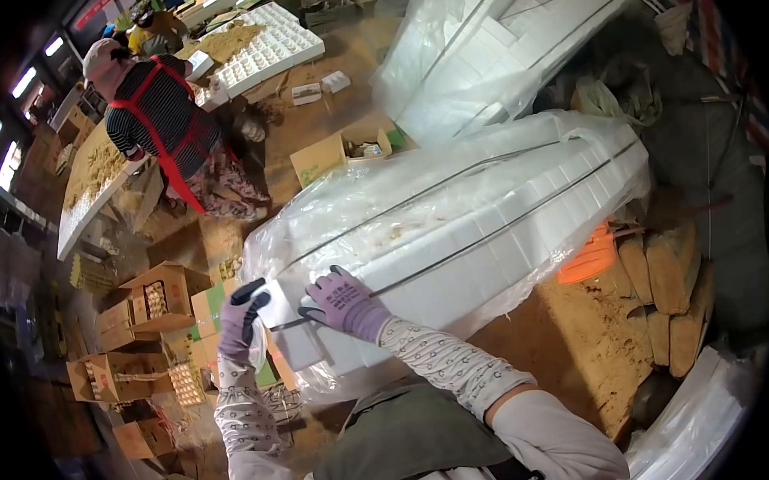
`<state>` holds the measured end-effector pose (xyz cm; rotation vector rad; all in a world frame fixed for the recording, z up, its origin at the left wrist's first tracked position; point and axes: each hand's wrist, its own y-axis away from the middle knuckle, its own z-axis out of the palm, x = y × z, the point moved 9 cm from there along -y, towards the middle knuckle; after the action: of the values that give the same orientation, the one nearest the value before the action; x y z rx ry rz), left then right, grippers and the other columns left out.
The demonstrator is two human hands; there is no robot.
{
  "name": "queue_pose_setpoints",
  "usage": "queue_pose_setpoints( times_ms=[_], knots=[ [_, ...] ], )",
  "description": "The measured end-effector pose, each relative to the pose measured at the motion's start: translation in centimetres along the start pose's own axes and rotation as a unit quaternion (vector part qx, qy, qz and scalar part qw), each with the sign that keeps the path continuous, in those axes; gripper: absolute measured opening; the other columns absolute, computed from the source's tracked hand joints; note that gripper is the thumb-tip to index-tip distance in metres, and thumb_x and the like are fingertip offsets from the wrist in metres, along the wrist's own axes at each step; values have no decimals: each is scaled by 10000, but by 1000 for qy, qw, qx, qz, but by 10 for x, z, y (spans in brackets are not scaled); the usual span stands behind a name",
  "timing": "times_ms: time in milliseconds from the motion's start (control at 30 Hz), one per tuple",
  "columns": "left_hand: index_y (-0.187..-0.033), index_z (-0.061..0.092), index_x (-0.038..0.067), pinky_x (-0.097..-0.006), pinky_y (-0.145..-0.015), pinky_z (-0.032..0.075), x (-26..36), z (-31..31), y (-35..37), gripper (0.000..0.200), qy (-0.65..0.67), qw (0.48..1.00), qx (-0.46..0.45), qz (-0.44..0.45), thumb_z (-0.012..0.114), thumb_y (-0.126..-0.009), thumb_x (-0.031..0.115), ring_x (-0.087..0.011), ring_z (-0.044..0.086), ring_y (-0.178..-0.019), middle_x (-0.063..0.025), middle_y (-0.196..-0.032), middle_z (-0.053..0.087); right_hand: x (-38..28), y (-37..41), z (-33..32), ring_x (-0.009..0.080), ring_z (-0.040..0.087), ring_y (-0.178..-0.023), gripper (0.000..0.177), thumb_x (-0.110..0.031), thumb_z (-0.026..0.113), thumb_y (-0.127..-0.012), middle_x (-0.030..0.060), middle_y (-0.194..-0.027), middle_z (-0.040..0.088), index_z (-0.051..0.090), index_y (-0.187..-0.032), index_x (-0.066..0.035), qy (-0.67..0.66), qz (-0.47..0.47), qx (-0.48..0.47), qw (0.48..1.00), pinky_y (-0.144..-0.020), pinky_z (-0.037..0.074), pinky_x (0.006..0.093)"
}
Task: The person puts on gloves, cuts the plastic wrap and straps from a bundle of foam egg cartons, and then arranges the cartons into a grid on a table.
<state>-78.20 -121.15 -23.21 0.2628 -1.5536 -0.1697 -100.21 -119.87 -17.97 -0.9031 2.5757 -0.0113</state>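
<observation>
My left hand (240, 319), in a purple glove with dark fingertips, is curled round the outer end of a white foam box (277, 303) at the near left end of a long bundle. My right hand (346, 306), gloved alike, lies on the bundle beside that box, fingers stretched out and thumb towards the box. The bundle (478, 227) is a row of white foam boxes wrapped in clear plastic, with dark straps along it. The plastic is open at the end by my hands and hangs loose below. My right palm is hidden.
Another wrapped bundle (522, 54) lies behind. At left, a person in a red apron (169, 121) stands by a sawdust-covered table. Cardboard boxes (160, 297) and egg trays (185, 383) crowd the left floor. An orange basket (587, 255) and filled sacks (669, 270) are at right.
</observation>
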Motion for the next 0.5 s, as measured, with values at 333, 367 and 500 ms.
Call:
queue_pose_setpoints(
  times_ms=[333, 367, 500],
  knots=[
    [-1167, 682, -31, -258, -871, 520, 92, 44, -13, 354, -141, 976, -80, 144, 765, -835, 60, -111, 652, -960, -63, -1113, 711, 0, -5, 36, 256, 564, -992, 499, -528, 600, -892, 115, -1052, 633, 621, -1190, -128, 31, -50, -98, 993, -907, 445, 391],
    [-1172, 687, -5, -291, -914, 523, 86, 47, -18, 394, -116, 976, -99, 157, 787, -796, 51, -138, 653, -1024, -69, -1159, 692, 3, -5, 43, 267, 547, -1049, 552, -551, 612, -875, 110, -1086, 622, 590, -1229, -129, 35, -55, -71, 995, -926, 435, 402],
    [-1065, 704, 86, -392, -877, 522, 120, 52, 53, 380, -379, 867, 46, 320, 736, -723, 248, -253, 651, -947, -130, -1094, 673, 0, -7, 54, 276, 550, -1055, 551, -540, 610, -876, 118, -1098, 620, 587, -1237, -124, 10, -100, -67, 993, -929, 437, 406]
  ],
)
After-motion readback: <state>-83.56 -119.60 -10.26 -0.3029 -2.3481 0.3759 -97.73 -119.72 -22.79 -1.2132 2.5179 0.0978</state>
